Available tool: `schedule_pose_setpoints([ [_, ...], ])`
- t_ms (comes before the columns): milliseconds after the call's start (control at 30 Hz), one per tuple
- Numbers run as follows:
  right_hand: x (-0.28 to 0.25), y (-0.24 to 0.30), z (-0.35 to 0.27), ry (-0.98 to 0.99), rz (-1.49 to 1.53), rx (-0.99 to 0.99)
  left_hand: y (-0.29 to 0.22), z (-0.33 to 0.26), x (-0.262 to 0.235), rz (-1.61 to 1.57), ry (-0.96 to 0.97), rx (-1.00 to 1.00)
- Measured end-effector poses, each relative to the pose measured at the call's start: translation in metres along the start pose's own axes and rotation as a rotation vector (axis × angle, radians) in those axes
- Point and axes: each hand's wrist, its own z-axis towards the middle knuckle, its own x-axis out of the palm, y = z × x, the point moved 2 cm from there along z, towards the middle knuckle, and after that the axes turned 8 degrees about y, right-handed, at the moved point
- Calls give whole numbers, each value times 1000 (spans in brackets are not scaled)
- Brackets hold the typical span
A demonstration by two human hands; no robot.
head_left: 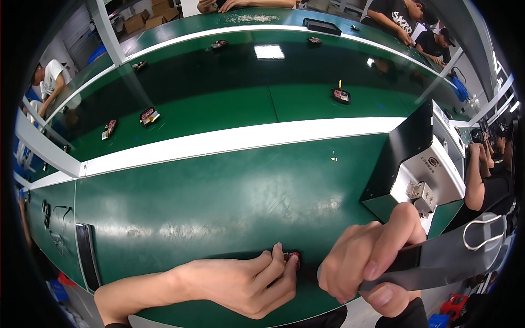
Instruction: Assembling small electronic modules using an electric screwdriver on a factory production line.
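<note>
My left hand (251,284) is low in the middle of the workbench, its fingers pressed round a small red and black circuit board (295,260). Most of the board is hidden beneath the fingers. Close by on the right, my right hand (377,262) is wrapped round a grey electric screwdriver (448,265) with a wire loop at its back end. The tool's dark front end points toward the board; I cannot tell whether its tip touches it.
A black and white screw feeder (421,164) stands at the right. Tiny light pieces (334,157) lie beyond my hands, a phone (87,256) at the left. Past the white rail (246,141), several small assemblies (340,95) sit on a green conveyor belt (219,104). People work around it.
</note>
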Motion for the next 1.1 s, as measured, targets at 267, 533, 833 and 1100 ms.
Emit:
schedule_pose_setpoints([
  [267,7,0,4,150,-12,-39,-2,-2,-4,-96,13,-74],
  [533,1,0,0,231,-7,-72,-2,1,-3,-121,-54,-113],
  [833,6,8,-4,-63,46,74,6,6,-13,-223,-7,-138],
  [1100,-5,8,-7,-6,118,96,11,9,-16,-113,29,-75],
])
